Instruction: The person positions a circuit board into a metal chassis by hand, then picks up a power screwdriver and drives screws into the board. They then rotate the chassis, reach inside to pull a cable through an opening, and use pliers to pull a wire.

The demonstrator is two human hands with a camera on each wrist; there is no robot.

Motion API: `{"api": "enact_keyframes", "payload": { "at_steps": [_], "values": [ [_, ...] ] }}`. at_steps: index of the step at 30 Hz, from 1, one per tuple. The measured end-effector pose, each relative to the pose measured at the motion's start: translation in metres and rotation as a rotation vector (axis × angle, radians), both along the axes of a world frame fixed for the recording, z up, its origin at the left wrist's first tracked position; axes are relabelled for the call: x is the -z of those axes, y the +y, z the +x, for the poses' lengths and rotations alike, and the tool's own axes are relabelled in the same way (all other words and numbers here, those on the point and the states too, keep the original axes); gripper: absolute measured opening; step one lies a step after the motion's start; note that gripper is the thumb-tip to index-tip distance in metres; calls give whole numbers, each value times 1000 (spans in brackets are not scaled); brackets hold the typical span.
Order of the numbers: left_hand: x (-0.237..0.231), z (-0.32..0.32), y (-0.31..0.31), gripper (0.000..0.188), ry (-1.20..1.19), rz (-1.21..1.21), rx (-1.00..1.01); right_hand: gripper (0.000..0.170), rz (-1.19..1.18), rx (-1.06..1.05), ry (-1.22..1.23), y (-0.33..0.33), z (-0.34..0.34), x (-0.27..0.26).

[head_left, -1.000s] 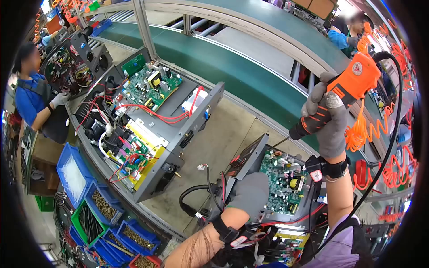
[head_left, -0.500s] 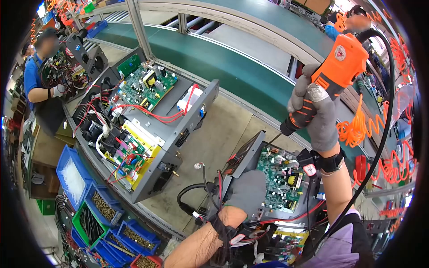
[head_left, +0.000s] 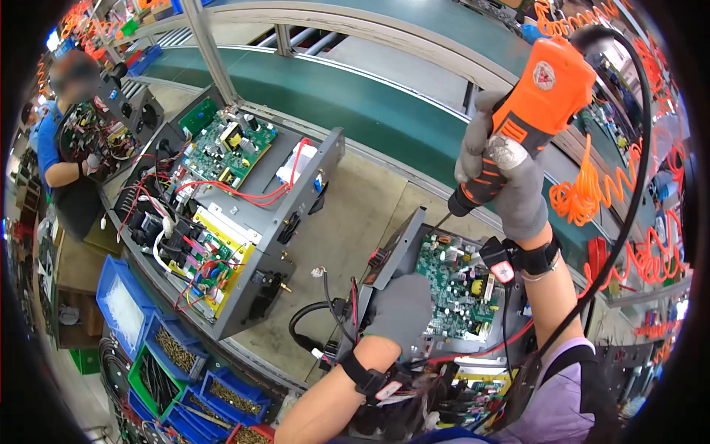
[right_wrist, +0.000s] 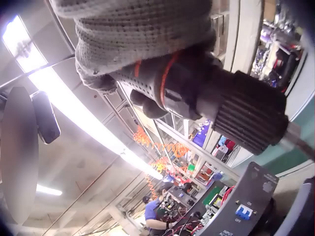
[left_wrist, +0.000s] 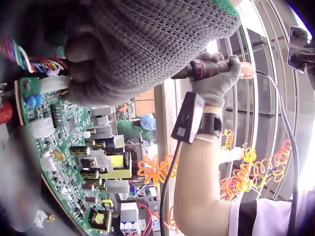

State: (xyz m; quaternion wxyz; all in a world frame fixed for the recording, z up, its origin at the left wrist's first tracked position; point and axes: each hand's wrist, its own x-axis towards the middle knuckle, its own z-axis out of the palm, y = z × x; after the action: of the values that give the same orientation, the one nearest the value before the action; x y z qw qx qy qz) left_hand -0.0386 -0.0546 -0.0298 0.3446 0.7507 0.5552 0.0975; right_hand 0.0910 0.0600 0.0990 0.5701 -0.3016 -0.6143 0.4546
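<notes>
In the head view, my gloved right hand (head_left: 510, 166) grips an orange and black power screwdriver (head_left: 543, 85) with a black cable. Its thin bit slants down to the far end of an upright dark grey panel (head_left: 396, 251). Beside that panel, a green circuit board (head_left: 458, 288) fills part of the metal chassis. My gloved left hand (head_left: 403, 307) is at the panel's near end, over the board's edge. The left wrist view shows its fingers (left_wrist: 88, 91) curled beside a bundle of coloured wires (left_wrist: 37, 61); I cannot tell what they hold.
A second open chassis (head_left: 296, 229) with boards and red wires stands to the left. Bins of screws (head_left: 174, 348) line the near left edge. A green conveyor (head_left: 355, 103) runs behind. Orange coiled hoses (head_left: 584, 192) hang at right. Another person (head_left: 59, 140) works at far left.
The whole head view has shifted, so the chassis units sit further left. The screwdriver's body has tilted more upright, its bit still at the panel's far end. My left hand stays at the panel.
</notes>
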Motion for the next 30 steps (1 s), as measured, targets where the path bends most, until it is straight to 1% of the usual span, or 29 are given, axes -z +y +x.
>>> {"api": "enact_keyframes", "payload": {
  "at_steps": [1,2,3,5,6,7,9,10,12,13,14,17,20,23,24,26,27,28,30],
  "values": [
    [3,0,-3,14,-36,40,-4,49,7,-5,14,0,5,0],
    [3,0,-1,15,0,1,-2,51,5,-8,17,-1,7,0],
    [3,2,-3,16,13,-20,-41,52,-15,-52,-5,-1,12,-4],
    [-2,4,-3,19,47,-41,-117,51,-21,-49,29,-11,16,-14],
    [-11,0,-6,23,-9,73,-120,52,31,-21,82,-23,19,-25],
    [-20,-1,-7,24,-154,94,-130,53,78,4,132,-41,21,-37],
    [-43,-2,-5,27,-448,115,-148,59,156,118,329,-76,22,-58],
    [-80,-6,-4,24,-580,-214,-185,56,242,-117,402,-86,44,-61],
    [-70,-15,-12,23,-1003,-530,-228,62,309,-127,467,-122,65,-70],
    [-69,-20,-19,24,-1206,-693,-248,62,341,-97,493,-140,69,-75],
    [-77,-27,-29,26,-1195,-700,-227,62,372,-66,517,-158,72,-81],
    [-71,-39,-75,26,-1280,-869,-294,62,428,-38,592,-213,83,-86],
    [-79,-37,-118,27,-1224,-1058,-396,65,440,30,647,-264,81,-74],
    [-65,-39,-145,31,-1169,-1199,-399,73,378,150,620,-308,77,-63],
    [-72,-37,-149,31,-1090,-1197,-442,75,357,183,605,-318,74,-61],
    [-47,-43,-156,32,-1257,-1238,-330,73,395,202,614,-326,71,-59],
    [-49,-42,-155,33,-1341,-1257,-273,70,427,200,621,-326,67,-60],
    [-53,-39,-156,31,-1302,-1227,-340,67,459,197,627,-328,64,-61],
    [-68,-30,-159,27,-1223,-1163,-471,66,472,170,595,-330,64,-64]
  ]
}}
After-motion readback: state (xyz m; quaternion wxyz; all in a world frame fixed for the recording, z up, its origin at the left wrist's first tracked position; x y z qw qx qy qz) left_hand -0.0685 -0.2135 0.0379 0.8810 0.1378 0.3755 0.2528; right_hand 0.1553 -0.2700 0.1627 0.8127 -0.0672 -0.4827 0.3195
